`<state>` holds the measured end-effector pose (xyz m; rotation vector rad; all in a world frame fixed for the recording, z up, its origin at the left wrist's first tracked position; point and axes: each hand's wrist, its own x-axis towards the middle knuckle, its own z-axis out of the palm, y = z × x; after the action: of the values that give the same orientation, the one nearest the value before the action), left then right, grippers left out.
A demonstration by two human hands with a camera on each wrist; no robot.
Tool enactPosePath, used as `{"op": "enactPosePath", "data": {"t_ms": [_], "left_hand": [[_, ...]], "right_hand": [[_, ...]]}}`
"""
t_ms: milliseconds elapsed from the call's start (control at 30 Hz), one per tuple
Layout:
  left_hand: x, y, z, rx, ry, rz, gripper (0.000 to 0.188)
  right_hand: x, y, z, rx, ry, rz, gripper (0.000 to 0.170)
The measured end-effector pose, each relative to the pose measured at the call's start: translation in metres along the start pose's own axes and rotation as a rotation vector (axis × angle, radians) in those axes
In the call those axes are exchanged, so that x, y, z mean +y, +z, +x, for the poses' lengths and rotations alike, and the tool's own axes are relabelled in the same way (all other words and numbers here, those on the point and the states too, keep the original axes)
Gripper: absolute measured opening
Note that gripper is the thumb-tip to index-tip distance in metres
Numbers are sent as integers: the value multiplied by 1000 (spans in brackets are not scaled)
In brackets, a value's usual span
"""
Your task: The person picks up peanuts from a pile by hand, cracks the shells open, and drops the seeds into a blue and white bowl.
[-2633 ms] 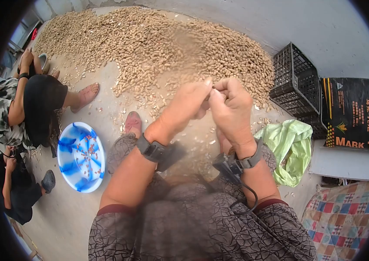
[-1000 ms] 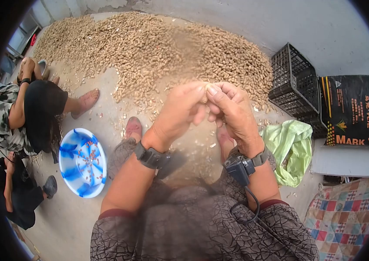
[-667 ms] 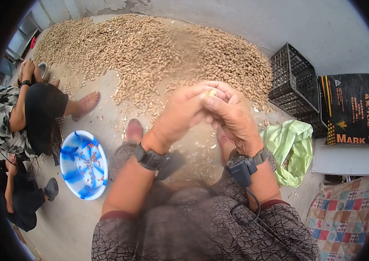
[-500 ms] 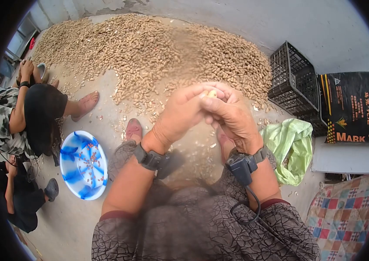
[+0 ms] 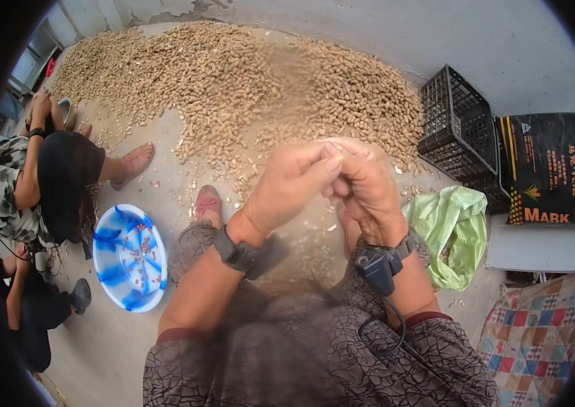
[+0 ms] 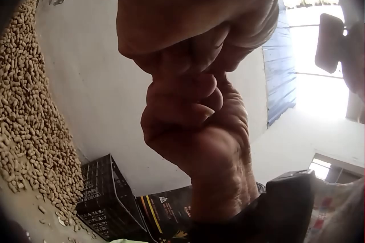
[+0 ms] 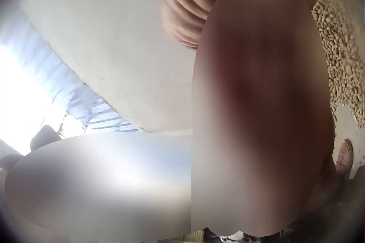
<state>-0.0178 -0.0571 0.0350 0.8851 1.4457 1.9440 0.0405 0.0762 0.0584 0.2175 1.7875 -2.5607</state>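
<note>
In the head view the left hand (image 5: pixel 284 186) and right hand (image 5: pixel 372 190) meet above the floor in front of the peanut heap (image 5: pixel 226 88). Their thumbs and curled fingers pinch together at the fingertips, largely hiding the peanut between them. From below, the left wrist view has one hand (image 6: pixel 199 15) over the other (image 6: pixel 197 123), fingers bent and touching. A blurred patch covers much of the right wrist view, with part of a hand (image 7: pixel 188 3) at its top.
A blue-and-white basin (image 5: pixel 130 258) with several reddish kernels stands on the left. Two people sit beyond it. On the right are a black crate (image 5: pixel 457 129), a green bag (image 5: pixel 450 237), a black sack (image 5: pixel 559 169) and a patchwork cloth (image 5: pixel 545 332). Shell bits litter the floor.
The pale peanut seen between the fingers half a second ago is now covered. The left thumb has shifted across the right fingertips, and the left hand has turned slightly.
</note>
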Motion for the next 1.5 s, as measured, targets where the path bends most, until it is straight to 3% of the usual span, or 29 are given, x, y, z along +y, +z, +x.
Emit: {"op": "enactPosePath", "data": {"t_ms": [133,200,333,400,733,900,1033,1100,1167,1233,1300,1400,1500], "left_hand": [[7,1,0,-2,-12,-3,26],[17,3,0,-29,-48,-264,28],[23,7,0,-69,-57,-270,38],[18,7,1,26,-69,-204,41],[27,-3,-7,-88,-58,-218,35],[15,4,-4,47,-59,-112,35],[11,6,-1,121,-49,-117,40],[13,1,1,113,-108,-106,35],[8,-2,3,144,-125,-186,29],[-3,-3,6,178,-142,-265,24],[-13,1,12,393,119,-27,23],[1,0,6,352,30,45,22],[6,8,5,328,68,194,21]], "right_hand": [[3,-7,4,11,11,26,27],[3,-10,5,8,23,48,28],[-4,-5,2,-51,-2,22,25],[-5,-3,1,-55,-5,-21,24],[-2,-1,-1,-69,3,27,22],[3,2,1,16,-6,-16,19],[2,4,5,47,-34,-140,18],[0,4,6,46,-48,-217,19],[1,2,7,-37,-159,-474,21],[-6,6,4,10,-111,-467,20],[-10,5,2,58,-62,-459,19],[-10,-5,3,115,-61,-207,22],[-8,-4,5,97,-17,-132,20]]}}
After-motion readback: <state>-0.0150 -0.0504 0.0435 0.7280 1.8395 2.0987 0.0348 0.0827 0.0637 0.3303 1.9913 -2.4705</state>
